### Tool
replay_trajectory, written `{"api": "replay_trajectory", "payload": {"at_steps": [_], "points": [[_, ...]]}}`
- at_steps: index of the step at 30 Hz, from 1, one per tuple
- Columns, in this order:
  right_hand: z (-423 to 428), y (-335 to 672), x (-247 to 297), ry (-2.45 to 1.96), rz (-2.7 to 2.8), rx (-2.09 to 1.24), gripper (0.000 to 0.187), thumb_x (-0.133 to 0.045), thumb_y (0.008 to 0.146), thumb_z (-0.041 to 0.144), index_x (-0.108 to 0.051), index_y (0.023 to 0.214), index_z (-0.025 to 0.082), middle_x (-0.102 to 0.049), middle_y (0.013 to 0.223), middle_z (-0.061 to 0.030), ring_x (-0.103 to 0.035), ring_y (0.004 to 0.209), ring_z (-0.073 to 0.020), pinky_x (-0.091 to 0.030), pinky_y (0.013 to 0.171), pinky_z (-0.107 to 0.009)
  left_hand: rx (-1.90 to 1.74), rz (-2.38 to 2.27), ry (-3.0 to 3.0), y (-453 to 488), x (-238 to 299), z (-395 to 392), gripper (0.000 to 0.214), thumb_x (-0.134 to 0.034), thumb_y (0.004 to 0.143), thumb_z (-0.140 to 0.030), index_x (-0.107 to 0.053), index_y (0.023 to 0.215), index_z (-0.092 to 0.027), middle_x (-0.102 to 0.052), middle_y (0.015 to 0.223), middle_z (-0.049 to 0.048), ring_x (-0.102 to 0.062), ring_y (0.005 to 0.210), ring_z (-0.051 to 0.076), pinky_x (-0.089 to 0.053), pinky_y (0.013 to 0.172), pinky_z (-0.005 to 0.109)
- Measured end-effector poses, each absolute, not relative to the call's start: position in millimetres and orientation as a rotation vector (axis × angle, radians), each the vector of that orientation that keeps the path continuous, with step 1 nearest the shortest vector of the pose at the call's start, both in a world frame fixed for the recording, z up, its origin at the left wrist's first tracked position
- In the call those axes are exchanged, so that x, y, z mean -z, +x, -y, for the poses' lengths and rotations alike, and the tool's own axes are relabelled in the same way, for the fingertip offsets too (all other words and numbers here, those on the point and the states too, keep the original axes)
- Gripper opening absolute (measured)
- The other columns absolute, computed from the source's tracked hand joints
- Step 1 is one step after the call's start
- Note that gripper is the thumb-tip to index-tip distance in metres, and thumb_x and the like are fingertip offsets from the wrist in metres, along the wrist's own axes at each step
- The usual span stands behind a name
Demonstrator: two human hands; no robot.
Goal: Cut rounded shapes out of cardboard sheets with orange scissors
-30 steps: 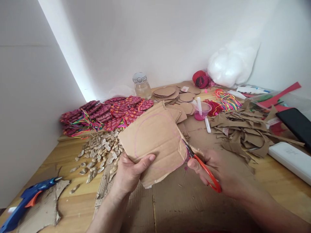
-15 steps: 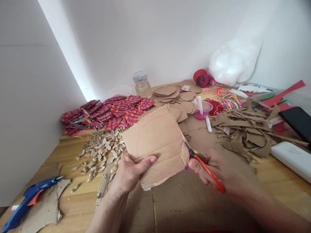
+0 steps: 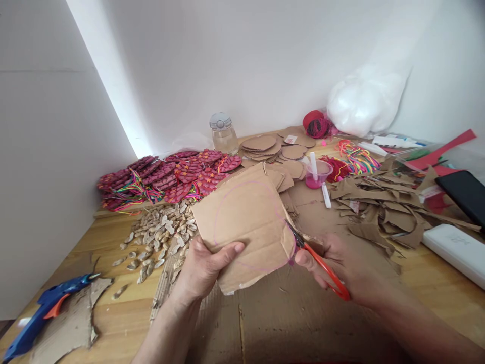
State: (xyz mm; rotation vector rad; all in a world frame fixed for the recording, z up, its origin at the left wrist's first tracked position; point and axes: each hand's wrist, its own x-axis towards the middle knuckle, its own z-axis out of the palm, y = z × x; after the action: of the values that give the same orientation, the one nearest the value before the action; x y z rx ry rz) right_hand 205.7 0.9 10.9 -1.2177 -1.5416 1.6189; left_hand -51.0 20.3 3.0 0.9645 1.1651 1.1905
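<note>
A squarish piece of brown cardboard [image 3: 246, 217] with a faint purple circle drawn on it is held up in front of me. My left hand [image 3: 206, 265] grips its lower left edge, thumb on top and fingers hidden beneath. My right hand [image 3: 331, 263] is closed round the orange handles of a pair of scissors [image 3: 322, 265]. Their dark blades lie at the cardboard's right edge, along the purple line, where a cut strip bends away over my right fingers. The lower blade is hidden under the cardboard.
Peanut shells [image 3: 162, 232] and a blue glue gun [image 3: 49, 308] lie left. Behind are magenta decorated discs [image 3: 193, 172], a glass jar [image 3: 224, 136] and cut cardboard rounds [image 3: 261, 144]. To the right are a purple cup [image 3: 317, 174], cardboard scraps [image 3: 386, 202], a white box-shaped device [image 3: 454, 253] and a phone [image 3: 464, 194].
The view has shifted very slightly. Both hands, the cardboard and the scissors keep nearly the same places, with the blades still at the right edge.
</note>
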Motion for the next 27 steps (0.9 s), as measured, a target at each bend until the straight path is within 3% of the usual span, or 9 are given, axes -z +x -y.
{"api": "replay_trajectory", "payload": {"at_steps": [7, 13, 21, 27], "points": [[-1.4, 203.5, 0.2, -1.136, 1.59, -1.602, 0.05, -0.057, 0.09, 0.062, -0.041, 0.066, 0.021, -0.042, 0.051, 0.0066, -0.037, 0.047, -0.0092, -0.026, 0.046, -0.022, -1.168, -1.194, 0.975, -51.6, -0.7, -20.6, 0.035, -0.091, 0.058, -0.032, -0.079, 0.083, -0.011, -0.079, 0.101, 0.014, -0.074, 0.099, 0.033, -0.061, 0.085, 0.039], [-0.9, 203.1, -4.5, -1.159, 1.582, -1.622, 0.05, -0.059, 0.089, 0.063, -0.042, 0.067, 0.021, -0.044, 0.05, 0.0068, -0.033, 0.045, -0.0073, -0.024, 0.043, -0.02, -1.153, -1.193, 0.973, -52.1, -0.4, -20.2, 0.034, -0.092, 0.058, -0.03, -0.079, 0.083, -0.012, -0.08, 0.096, 0.0117, -0.074, 0.099, 0.032, -0.061, 0.084, 0.035], [-1.7, 206.5, 2.1, -1.122, 1.538, -1.666, 0.052, -0.059, 0.088, 0.064, -0.041, 0.065, 0.021, -0.035, 0.05, 0.0083, -0.032, 0.043, -0.0069, -0.024, 0.041, -0.02, -1.152, -1.211, 0.979, -51.0, -4.6, -20.7, 0.035, -0.091, 0.057, -0.032, -0.079, 0.082, -0.011, -0.079, 0.102, 0.0129, -0.074, 0.097, 0.033, -0.062, 0.084, 0.039], [0.0, 206.8, -4.5, -1.164, 1.542, -1.642, 0.051, -0.064, 0.084, 0.063, -0.044, 0.065, 0.021, -0.037, 0.05, 0.0072, -0.034, 0.044, -0.0078, -0.022, 0.039, -0.021, -1.163, -1.194, 0.97, -50.8, -6.0, -21.2, 0.036, -0.091, 0.057, -0.031, -0.079, 0.085, -0.012, -0.078, 0.105, 0.0129, -0.075, 0.096, 0.033, -0.062, 0.085, 0.04]]}}
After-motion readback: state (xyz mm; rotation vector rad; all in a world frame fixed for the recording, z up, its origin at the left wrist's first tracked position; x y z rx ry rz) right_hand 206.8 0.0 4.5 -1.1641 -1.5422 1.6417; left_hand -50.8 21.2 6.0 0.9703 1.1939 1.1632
